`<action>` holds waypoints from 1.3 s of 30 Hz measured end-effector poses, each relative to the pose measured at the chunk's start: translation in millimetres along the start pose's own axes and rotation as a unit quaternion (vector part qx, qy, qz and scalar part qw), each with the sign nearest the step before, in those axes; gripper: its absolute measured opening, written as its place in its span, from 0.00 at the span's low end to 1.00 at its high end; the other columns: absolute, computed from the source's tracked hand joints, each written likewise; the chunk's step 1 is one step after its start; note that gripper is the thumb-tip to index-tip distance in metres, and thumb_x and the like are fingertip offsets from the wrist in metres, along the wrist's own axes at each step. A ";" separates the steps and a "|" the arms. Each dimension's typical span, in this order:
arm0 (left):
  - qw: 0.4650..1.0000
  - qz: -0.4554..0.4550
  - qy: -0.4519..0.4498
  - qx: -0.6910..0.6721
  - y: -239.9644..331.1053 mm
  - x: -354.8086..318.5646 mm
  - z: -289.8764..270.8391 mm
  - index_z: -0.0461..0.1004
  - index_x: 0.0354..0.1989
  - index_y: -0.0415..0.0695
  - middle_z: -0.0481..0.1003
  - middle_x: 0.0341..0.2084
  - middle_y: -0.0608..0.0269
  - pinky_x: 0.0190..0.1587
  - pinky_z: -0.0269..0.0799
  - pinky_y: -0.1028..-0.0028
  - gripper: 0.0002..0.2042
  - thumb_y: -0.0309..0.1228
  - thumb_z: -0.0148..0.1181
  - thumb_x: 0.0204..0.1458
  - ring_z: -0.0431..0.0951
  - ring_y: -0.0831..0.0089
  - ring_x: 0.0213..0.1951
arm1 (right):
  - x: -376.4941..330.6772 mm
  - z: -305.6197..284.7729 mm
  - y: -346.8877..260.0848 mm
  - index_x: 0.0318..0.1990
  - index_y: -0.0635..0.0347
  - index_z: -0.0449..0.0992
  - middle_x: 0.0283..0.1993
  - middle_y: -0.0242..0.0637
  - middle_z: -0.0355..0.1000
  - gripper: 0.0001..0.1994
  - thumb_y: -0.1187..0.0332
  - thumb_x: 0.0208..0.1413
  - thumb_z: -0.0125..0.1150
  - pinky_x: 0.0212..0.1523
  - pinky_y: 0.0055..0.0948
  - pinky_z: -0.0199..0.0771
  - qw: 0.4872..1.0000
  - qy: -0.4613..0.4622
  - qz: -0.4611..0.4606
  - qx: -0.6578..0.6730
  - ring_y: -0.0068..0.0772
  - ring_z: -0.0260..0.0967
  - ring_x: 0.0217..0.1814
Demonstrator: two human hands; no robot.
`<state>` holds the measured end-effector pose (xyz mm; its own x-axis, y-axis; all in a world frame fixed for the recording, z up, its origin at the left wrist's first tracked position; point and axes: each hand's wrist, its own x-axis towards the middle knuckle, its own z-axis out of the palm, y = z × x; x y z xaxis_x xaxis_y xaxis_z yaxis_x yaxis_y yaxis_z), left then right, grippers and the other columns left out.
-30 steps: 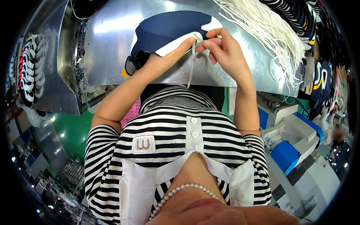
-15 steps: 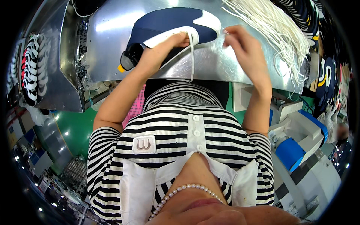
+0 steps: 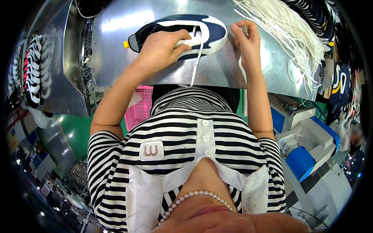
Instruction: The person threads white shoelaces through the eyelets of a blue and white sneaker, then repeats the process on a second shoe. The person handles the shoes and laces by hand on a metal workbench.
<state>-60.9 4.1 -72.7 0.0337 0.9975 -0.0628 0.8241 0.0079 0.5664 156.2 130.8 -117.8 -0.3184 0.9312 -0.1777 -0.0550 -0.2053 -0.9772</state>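
Note:
A navy and white sneaker (image 3: 217, 33) rests sole-down on the metal table, toe to the right, a yellow tab at its heel. My left hand (image 3: 165, 46) is closed on the shoe's near side, thumb and fingers at the lacing opening. From the eyelets a white shoelace (image 3: 197, 66) hangs toward the table's front edge. Right of the toe, apart from the shoe, my right hand (image 3: 249, 44) pinches a small tool with a thin metal tip (image 3: 245, 28); its exact kind is unclear. A white strand shows beside that palm.
A bundle of loose white laces (image 3: 289, 37) lies at the table's right. Stacked dark shoe parts (image 3: 322, 19) stand behind it. A raised metal edge (image 3: 75, 50) bounds the left side. Below the table are a pink basket (image 3: 139, 108) and a white and blue machine (image 3: 301, 155).
The shoe has rolled from its side onto its sole, showing its opening. My left hand has shifted over it; my right hand has moved slightly up, its thin tool now visible.

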 end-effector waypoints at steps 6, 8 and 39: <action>0.992 0.048 0.100 0.056 23.8 0.9 -5.8 0.76 0.43 0.48 0.79 0.26 0.57 0.31 0.73 0.65 0.10 0.35 0.62 0.56 0.79 0.56 0.29 | -41.2 22.7 8.0 0.37 0.62 0.80 0.28 0.25 0.73 0.10 0.64 0.58 0.65 0.30 0.14 0.64 0.971 -0.198 0.029 -0.133 0.12 0.66 0.29; 0.985 0.066 0.144 0.067 28.0 1.4 -10.4 0.77 0.43 0.47 0.79 0.26 0.56 0.31 0.73 0.66 0.10 0.34 0.63 0.56 0.79 0.56 0.28 | -43.0 29.1 4.6 0.37 0.61 0.80 0.26 0.24 0.71 0.09 0.64 0.59 0.65 0.28 0.15 0.62 0.961 -0.257 0.070 -0.079 0.12 0.64 0.28; 0.993 0.006 -0.055 0.103 42.8 33.7 13.1 0.80 0.36 0.44 0.76 0.23 0.56 0.31 0.69 0.65 0.14 0.43 0.60 0.56 0.76 0.60 0.25 | -12.1 18.2 -9.7 0.43 0.60 0.78 0.31 0.37 0.79 0.09 0.66 0.60 0.61 0.34 0.25 0.74 0.979 -0.124 -0.122 -0.110 0.27 0.77 0.32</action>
<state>-17.0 37.1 -61.3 0.0969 0.9835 -0.1526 0.9211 -0.0305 0.3880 143.4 116.1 -104.1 -0.5420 0.8374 0.0707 0.0394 0.1094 -0.9932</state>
